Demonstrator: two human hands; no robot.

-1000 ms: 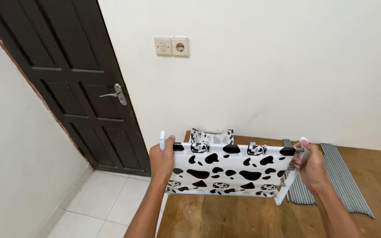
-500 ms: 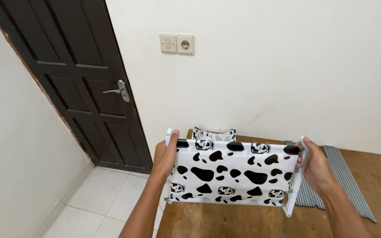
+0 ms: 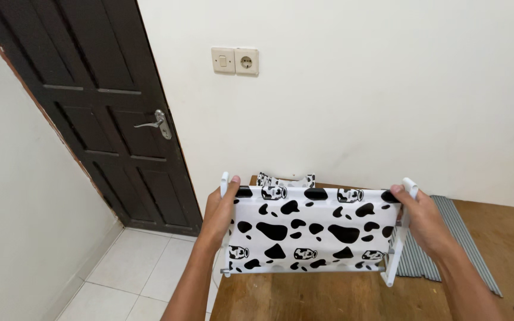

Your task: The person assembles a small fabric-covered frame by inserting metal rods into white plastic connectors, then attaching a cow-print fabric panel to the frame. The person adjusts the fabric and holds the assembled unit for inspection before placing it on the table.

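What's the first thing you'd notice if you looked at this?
The cow-print shelf, white with black blotches, held up in the middle by the left hand and right hand, one on each white end post. Behind it to the left stands a dark door, and grey rods lie on the wooden table.

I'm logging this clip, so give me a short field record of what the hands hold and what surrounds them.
left hand: grips left white post of rack
right hand: grips right white post
held thing: cow-print fabric shelf on white frame, held up level
below: wooden table
on table: grey striped mat
background: dark door, wall socket plate, tiled floor
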